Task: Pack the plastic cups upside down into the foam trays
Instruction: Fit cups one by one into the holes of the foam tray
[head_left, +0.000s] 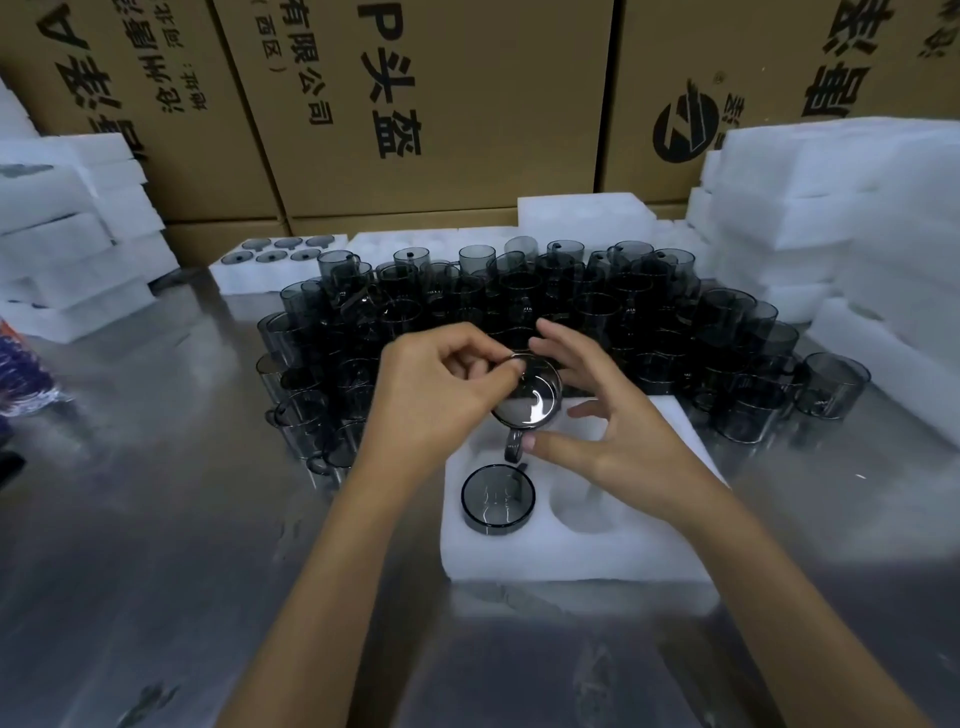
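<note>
1. Over the white foam tray (571, 556), the left hand (436, 400) has its fingers curled, pinching the far rim of a smoky grey transparent plastic cup with a handle (527, 400) between thumb and fingertips.
2. Right hand (613, 415) is spread wide, thumb tip touching the cup's dark handle and the fingers arched past the cup's far side; whether they touch it I cannot tell.
3. Held cup is upside down, its glossy flat base facing up, above a tray pocket.
4. Nearer the person, a second inverted grey cup (497, 500) sits in the tray's left pocket; beside it a round pocket (584, 501) is unfilled.
5. Tray lies on a shiny, reflective metal table (156, 519).
6. Beyond the hands stands a dense crowd of matching upright grey cups (571, 296).
7. Stacks of white foam trays (841, 208) flank both sides, before brown cardboard boxes (415, 104) printed in black.
</note>
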